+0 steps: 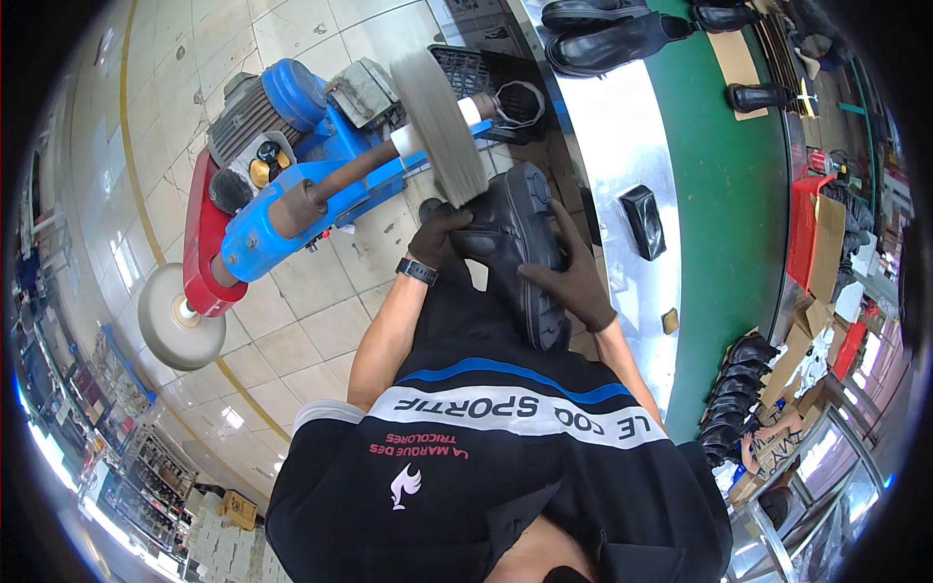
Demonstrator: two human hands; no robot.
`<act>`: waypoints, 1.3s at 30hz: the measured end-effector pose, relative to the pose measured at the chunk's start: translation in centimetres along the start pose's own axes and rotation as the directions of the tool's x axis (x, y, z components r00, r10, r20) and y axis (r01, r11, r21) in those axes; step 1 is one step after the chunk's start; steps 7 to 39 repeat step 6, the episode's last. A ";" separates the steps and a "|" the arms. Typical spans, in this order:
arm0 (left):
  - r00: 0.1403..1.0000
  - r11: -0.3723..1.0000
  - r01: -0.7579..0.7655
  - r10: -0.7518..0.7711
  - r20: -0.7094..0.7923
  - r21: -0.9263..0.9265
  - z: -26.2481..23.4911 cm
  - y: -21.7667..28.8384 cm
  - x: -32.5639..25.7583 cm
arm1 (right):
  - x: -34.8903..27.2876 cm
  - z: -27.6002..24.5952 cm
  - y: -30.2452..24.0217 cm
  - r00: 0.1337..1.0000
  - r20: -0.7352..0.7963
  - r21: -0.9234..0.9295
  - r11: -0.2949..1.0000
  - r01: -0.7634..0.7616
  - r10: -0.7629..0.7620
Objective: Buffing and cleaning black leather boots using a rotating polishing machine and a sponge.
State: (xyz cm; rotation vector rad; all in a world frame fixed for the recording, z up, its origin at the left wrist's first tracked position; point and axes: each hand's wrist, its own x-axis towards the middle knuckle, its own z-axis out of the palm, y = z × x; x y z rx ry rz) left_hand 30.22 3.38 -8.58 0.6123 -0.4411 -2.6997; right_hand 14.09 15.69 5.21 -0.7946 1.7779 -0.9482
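Note:
A black ankle boot with a thick lugged sole is held between my two gloved hands, its sole turned to the right. My left hand, in a dark brown glove, grips the upper on its left side. My right hand, gloved the same way, clasps the sole side with thumb and fingers apart around it. Just beyond my left hand is the grey buffing wheel on a rusty shaft. The boot's upper lies right at the wheel's lower edge; whether they touch I cannot tell.
The blue machine carries a red belt guard and a second pale wheel. On the right runs a metal-edged green bench with black shoes and a small black block. A black crate stands behind the wheel.

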 end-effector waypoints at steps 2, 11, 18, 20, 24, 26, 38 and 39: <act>0.997 0.995 -0.070 0.068 0.031 0.073 -1.9 -0.4 -0.1 | 1.9 0.1 0.2 0.997 0.067 0.046 0.998 -0.050 0.047; 0.920 0.705 -0.376 0.361 0.152 0.601 -0.8 0.5 0.6 | 4.3 -0.4 2.1 0.971 0.014 0.368 0.902 -0.228 0.240; 0.920 0.705 -0.376 0.361 0.152 0.601 -0.8 0.5 0.6 | 4.3 -0.4 2.1 0.971 0.014 0.368 0.902 -0.228 0.240; 0.920 0.705 -0.376 0.361 0.152 0.601 -0.8 0.5 0.6 | 4.3 -0.4 2.1 0.971 0.014 0.368 0.902 -0.228 0.240; 0.920 0.705 -0.376 0.361 0.152 0.601 -0.8 0.5 0.6 | 4.3 -0.4 2.1 0.971 0.014 0.368 0.902 -0.228 0.240; 0.920 0.705 -0.376 0.361 0.152 0.601 -0.8 0.5 0.6 | 4.3 -0.4 2.1 0.971 0.014 0.368 0.902 -0.228 0.240; 0.920 0.705 -0.376 0.361 0.152 0.601 -0.8 0.5 0.6 | 4.3 -0.4 2.1 0.971 0.014 0.368 0.902 -0.228 0.240; 0.920 0.705 -0.376 0.361 0.152 0.601 -0.8 0.5 0.6 | 4.3 -0.4 2.1 0.971 0.014 0.368 0.902 -0.228 0.240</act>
